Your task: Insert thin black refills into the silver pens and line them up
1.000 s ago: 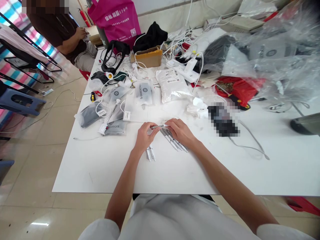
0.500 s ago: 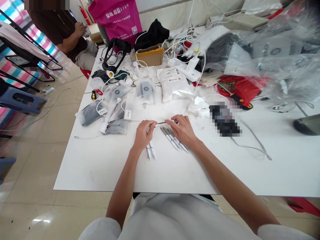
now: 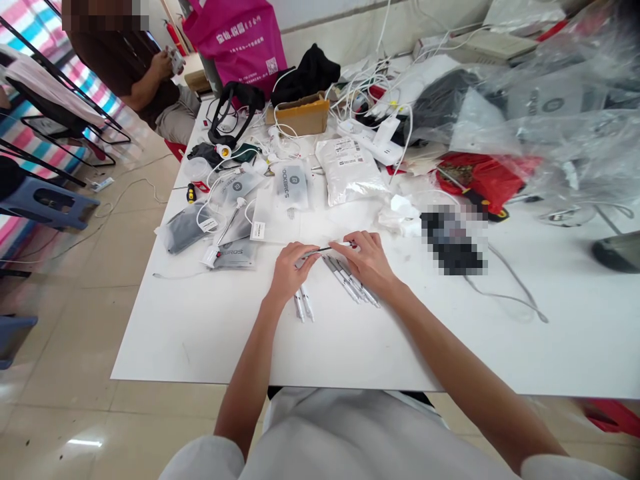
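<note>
Between my two hands is a pen in parts, with a thin dark refill (image 3: 325, 249) bridging them. My left hand (image 3: 290, 272) is closed on a grey pen barrel (image 3: 307, 253) at the refill's left end. My right hand (image 3: 370, 262) pinches a white pen part (image 3: 343, 247) at the other end. Two white pens (image 3: 304, 304) lie on the table just below my left hand. Several grey and white pens (image 3: 347, 280) lie side by side beneath and left of my right hand.
On the white table (image 3: 210, 340), packaged pouches (image 3: 187, 227) and cables lie to the left. A white plastic parcel (image 3: 350, 172), a cardboard box (image 3: 303, 117) and a power strip (image 3: 373, 143) are behind. Clear bags (image 3: 555, 133) crowd the right. A seated person (image 3: 125, 67) is at the back left.
More of the grey barrel and the white part shows between my hands, which remain closed on them. The view has shifted slightly. The person at the back left has raised a small object.
</note>
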Demonstrator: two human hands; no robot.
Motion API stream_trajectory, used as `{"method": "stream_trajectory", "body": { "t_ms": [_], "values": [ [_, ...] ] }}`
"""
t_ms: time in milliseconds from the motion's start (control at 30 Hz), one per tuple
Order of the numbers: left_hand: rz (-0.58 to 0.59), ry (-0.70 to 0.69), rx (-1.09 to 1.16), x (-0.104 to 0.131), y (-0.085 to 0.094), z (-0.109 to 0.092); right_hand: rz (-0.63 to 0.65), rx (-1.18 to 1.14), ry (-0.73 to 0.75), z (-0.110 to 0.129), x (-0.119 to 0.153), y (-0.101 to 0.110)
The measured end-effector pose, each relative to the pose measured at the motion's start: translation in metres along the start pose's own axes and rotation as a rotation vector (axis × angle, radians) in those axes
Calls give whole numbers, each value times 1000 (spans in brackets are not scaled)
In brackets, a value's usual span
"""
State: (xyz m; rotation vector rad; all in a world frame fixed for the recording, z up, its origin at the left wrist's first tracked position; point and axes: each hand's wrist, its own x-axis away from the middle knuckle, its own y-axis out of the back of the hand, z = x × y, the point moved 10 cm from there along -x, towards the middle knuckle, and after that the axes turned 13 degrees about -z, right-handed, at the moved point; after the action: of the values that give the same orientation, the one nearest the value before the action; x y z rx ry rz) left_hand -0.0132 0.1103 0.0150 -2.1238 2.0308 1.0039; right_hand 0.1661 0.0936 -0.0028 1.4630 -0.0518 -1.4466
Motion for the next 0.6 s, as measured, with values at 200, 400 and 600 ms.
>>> {"method": "stream_trajectory", "body": {
  "t_ms": [200,400,600],
  "values": [
    [-16,4,-20,-1,3,0,6,-7,-9,0,-1,1],
    [-45,-16,-25,-3,9,1,-88,-27,-99,-4,-6,8],
    [-41,-39,-36,-3,9,0,-99,-1,-57,0,-8,10]
  ]
}}
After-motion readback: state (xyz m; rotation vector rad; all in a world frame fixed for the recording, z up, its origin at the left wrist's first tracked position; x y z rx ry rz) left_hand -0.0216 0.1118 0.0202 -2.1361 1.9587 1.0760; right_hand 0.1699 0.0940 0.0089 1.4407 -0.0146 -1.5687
